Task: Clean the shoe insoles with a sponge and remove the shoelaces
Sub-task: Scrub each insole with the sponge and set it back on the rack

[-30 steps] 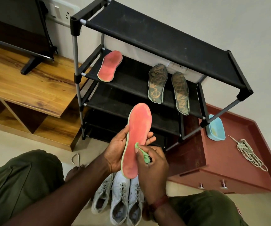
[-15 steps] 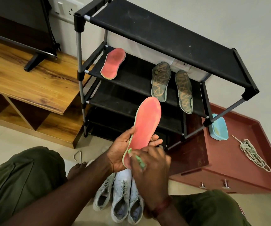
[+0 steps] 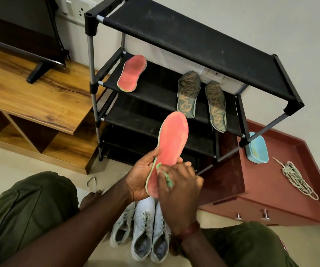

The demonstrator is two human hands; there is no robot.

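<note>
Gripping a pink insole (image 3: 171,143) by its lower half, the person's left hand (image 3: 141,176) has its thumb on the green-edged rim and its fingers curled behind. The insole stands nearly upright in front of the shoe rack (image 3: 193,39), toe end up. The right hand (image 3: 178,187) lies across the heel end, its fingers clamped on a small green sponge (image 3: 167,179) that presses against the pink face.

On the rack's second shelf a matching pink insole (image 3: 132,74) leans at the left. Two dark patterned insoles (image 3: 188,94) lean side by side at the right.

Three white sneakers (image 3: 141,228) stand on the floor between the person's knees, below the hands. They sit close together, and at least two still have laces threaded. A loose loop of lace (image 3: 91,183) lies on the floor near the left knee.

To the right, a red drawer cabinet (image 3: 271,189) carries a light blue basin (image 3: 256,149), partly behind the rack's leg. A bundle of pale shoelaces (image 3: 298,180) lies apart from the basin on the same top. A wooden TV stand (image 3: 30,89) with a television (image 3: 20,35) sits at the left.
</note>
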